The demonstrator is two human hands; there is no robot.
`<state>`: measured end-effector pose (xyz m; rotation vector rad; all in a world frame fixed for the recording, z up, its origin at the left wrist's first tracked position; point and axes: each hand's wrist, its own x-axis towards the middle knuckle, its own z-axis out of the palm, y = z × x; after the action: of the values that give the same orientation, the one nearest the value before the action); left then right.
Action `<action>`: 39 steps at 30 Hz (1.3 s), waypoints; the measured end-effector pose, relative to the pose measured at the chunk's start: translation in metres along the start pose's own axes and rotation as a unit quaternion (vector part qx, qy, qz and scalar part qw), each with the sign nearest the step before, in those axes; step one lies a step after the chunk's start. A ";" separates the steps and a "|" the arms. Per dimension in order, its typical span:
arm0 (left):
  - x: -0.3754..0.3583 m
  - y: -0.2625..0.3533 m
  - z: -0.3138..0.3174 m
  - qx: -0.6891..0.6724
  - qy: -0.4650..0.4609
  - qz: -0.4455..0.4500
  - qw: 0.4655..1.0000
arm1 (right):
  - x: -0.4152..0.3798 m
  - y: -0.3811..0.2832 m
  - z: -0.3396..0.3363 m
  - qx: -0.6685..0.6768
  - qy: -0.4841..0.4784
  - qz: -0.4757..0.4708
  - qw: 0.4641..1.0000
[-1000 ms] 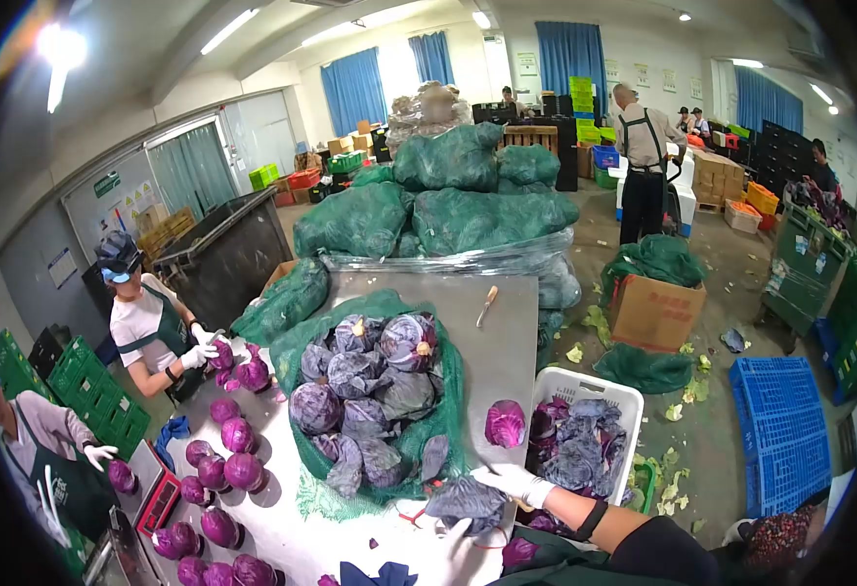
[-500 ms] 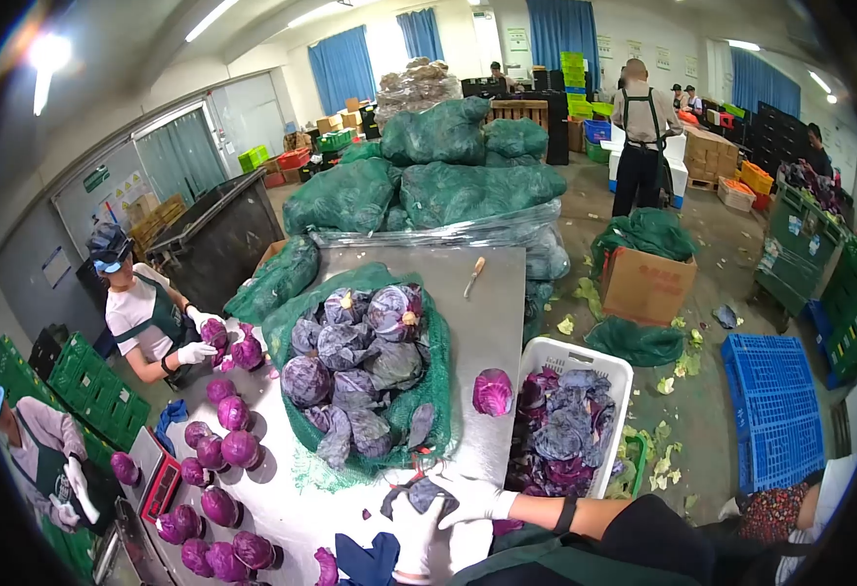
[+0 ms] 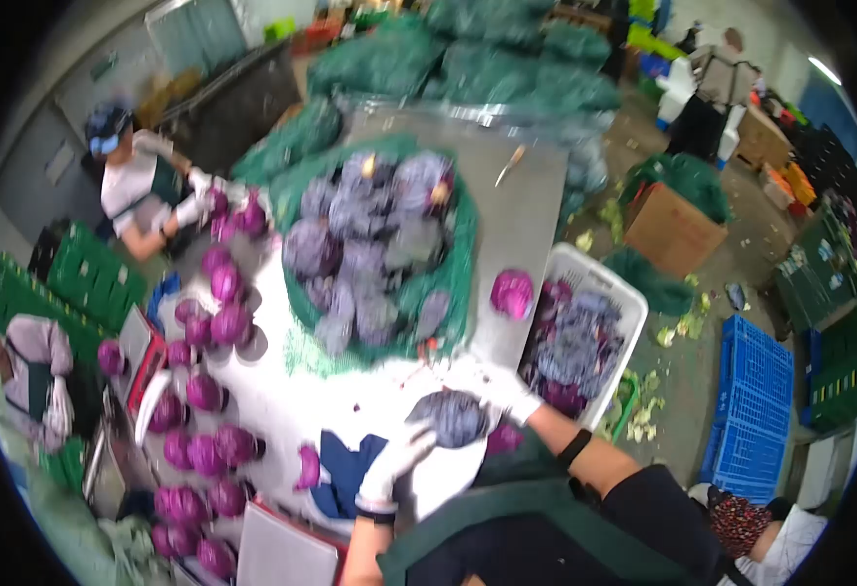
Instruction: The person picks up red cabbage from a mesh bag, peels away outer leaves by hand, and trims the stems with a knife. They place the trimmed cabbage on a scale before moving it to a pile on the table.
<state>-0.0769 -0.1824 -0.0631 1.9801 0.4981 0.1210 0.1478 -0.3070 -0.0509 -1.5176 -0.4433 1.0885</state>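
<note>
A dark, leafy cabbage (image 3: pixel 448 418) sits on the metal table near my body. My left hand (image 3: pixel 396 461), in a white glove, holds it by its left side. My gloved right hand (image 3: pixel 494 388) is just above and right of the cabbage; glare and blur hide its fingers. Beyond them, an opened green net (image 3: pixel 465 278) holds a heap of dark cabbages (image 3: pixel 360 249). One purple cabbage (image 3: pixel 513 294) lies right of the net, beside a white crate (image 3: pixel 632 317) of loose leaves. A dark blue cloth (image 3: pixel 345 474) is left of my left hand.
Purple cabbages (image 3: pixel 231 324) cover the table's left part, near a red-edged scale (image 3: pixel 145 366). Two people (image 3: pixel 145 186) stand along the left side. A knife (image 3: pixel 510 166) lies at the far right. Full green sacks (image 3: pixel 375 63) are piled behind. Blue pallets (image 3: pixel 751 410) stand right.
The view has tipped downward and turned. My hands have moved apart, my right hand to the cabbage's upper right. More of the cabbage and the near-left table shows.
</note>
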 end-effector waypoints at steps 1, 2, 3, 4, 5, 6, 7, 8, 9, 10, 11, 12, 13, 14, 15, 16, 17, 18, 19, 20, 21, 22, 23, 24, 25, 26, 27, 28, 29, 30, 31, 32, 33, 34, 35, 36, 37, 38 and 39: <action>0.000 0.000 0.009 -0.170 0.002 -0.122 0.978 | 0.012 0.035 -0.016 -0.044 0.005 0.019 0.999; 0.005 0.005 0.011 -0.080 0.039 -0.082 0.993 | 0.001 0.023 -0.015 -0.149 0.006 0.031 0.988; 0.009 0.009 0.015 -0.067 0.105 -0.036 0.992 | 0.004 0.035 -0.020 -0.170 -0.005 0.036 0.985; 0.015 0.002 0.023 -0.068 0.167 -0.049 0.982 | -0.002 0.036 -0.017 -0.091 -0.015 0.057 0.994; 0.026 0.000 0.026 -0.100 0.201 -0.061 0.973 | -0.006 0.031 -0.015 -0.013 -0.020 0.074 0.997; 0.029 0.001 0.029 -0.102 0.232 -0.027 0.967 | -0.004 0.026 -0.015 -0.004 -0.004 0.039 0.999; 0.033 0.003 0.029 -0.103 0.262 0.011 0.960 | -0.004 0.016 -0.019 0.023 -0.025 0.050 0.998; 0.029 0.025 0.020 -0.166 0.212 -0.068 0.961 | -0.006 0.003 -0.020 -0.038 -0.030 0.059 0.997; 0.028 0.029 0.022 -0.165 0.211 -0.068 0.961 | -0.009 -0.007 -0.019 -0.096 -0.035 0.071 0.992; 0.025 0.032 0.025 -0.285 0.186 -0.117 0.933 | -0.012 -0.016 -0.013 -0.133 -0.034 0.035 0.990; 0.023 0.033 0.029 -0.398 0.159 -0.164 0.888 | -0.013 -0.020 -0.008 -0.169 -0.033 0.000 0.985; 0.025 0.031 0.033 -0.344 0.167 -0.130 0.915 | -0.009 -0.014 0.000 -0.276 0.003 -0.161 0.948; 0.030 0.004 0.043 -0.132 0.202 -0.054 0.969 | -0.010 -0.011 0.001 -0.418 0.032 -0.165 0.893; 0.031 0.023 0.035 -0.043 0.204 -0.063 0.976 | -0.014 -0.022 0.011 -0.451 0.047 -0.174 0.874; 0.035 0.045 0.026 0.047 0.206 -0.071 0.975 | -0.014 -0.028 0.017 -0.483 0.060 -0.184 0.854; 0.043 0.045 0.028 0.099 0.242 -0.007 0.965 | -0.008 -0.032 0.020 -0.485 0.058 -0.187 0.852; 0.050 0.046 0.029 0.152 0.275 0.056 0.948 | 0.000 -0.036 0.022 -0.514 0.058 -0.167 0.839; 0.055 0.053 0.029 0.153 0.243 0.043 0.957 | 0.007 -0.037 0.023 -0.542 0.060 -0.145 0.826; 0.060 0.052 0.035 0.200 0.246 0.053 0.947 | 0.016 -0.033 0.018 -0.534 0.083 -0.180 0.822; 0.064 0.055 0.036 0.188 0.242 0.047 0.951 | 0.024 -0.034 0.012 -0.533 0.083 -0.190 0.820; 0.068 0.057 0.035 0.175 0.236 0.042 0.955 | 0.030 -0.034 0.006 -0.532 0.085 -0.199 0.819; 0.071 0.057 0.032 0.185 0.231 0.055 0.954 | 0.033 -0.031 0.003 -0.528 0.100 -0.231 0.811; 0.071 0.056 0.032 0.182 0.227 0.059 0.955 | 0.036 -0.031 -0.002 -0.529 0.104 -0.228 0.811; 0.069 0.054 0.033 0.171 0.221 0.058 0.958 | 0.040 -0.031 -0.008 -0.507 0.091 -0.223 0.828; 0.067 0.052 0.034 0.161 0.216 0.057 0.961 | 0.046 -0.030 -0.014 -0.483 0.077 -0.219 0.844; 0.064 0.050 0.035 0.162 0.222 0.052 0.960 | 0.052 -0.024 -0.021 -0.508 0.102 -0.195 0.833; 0.060 0.047 0.039 0.161 0.219 0.051 0.961 | 0.066 -0.003 -0.030 -0.454 0.121 -0.207 0.858; 0.057 0.044 0.042 0.170 0.226 0.052 0.958 | 0.072 0.006 -0.034 -0.424 0.111 -0.163 0.884; 0.055 0.043 0.043 0.180 0.233 0.054 0.954 | 0.074 0.006 -0.034 -0.393 0.101 -0.121 0.906; 0.053 0.042 0.046 0.185 0.236 0.056 0.952 | 0.075 0.007 -0.030 -0.392 0.101 -0.123 0.906; 0.046 0.038 0.046 0.187 0.236 0.057 0.952 | 0.076 0.011 -0.023 -0.428 0.104 -0.143 0.887; 0.040 0.032 0.046 0.130 0.252 0.061 0.957 | 0.074 0.009 -0.016 -0.464 0.111 -0.164 0.863; 0.041 0.028 0.047 0.067 0.265 0.075 0.959 | 0.065 0.005 -0.010 -0.465 0.085 -0.245 0.847; 0.036 0.031 0.043 0.027 0.248 0.050 0.967 | 0.050 -0.001 -0.006 -0.475 0.053 -0.297 0.826; 0.032 0.040 0.033 -0.013 0.225 0.028 0.974 | 0.020 -0.030 0.010 -0.477 0.031 -0.276 0.833; 0.034 0.056 0.024 -0.061 0.180 0.031 0.981 | 0.016 -0.018 0.012 -0.461 0.023 -0.309 0.832; 0.036 0.065 0.019 -0.105 0.132 0.028 0.985 | 0.012 -0.007 0.011 -0.442 0.009 -0.340 0.830; 0.036 0.054 0.024 -0.023 0.127 -0.029 0.991 | 0.004 -0.008 0.014 -0.495 0.011 -0.285 0.821; 0.042 0.048 0.027 0.001 0.131 -0.005 0.991 | -0.003 -0.014 0.015 -0.541 0.009 -0.229 0.809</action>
<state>-0.0166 -0.2062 -0.0388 1.9736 0.6775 0.3778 0.1374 -0.2971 -0.0357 -2.1973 -1.5130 0.3764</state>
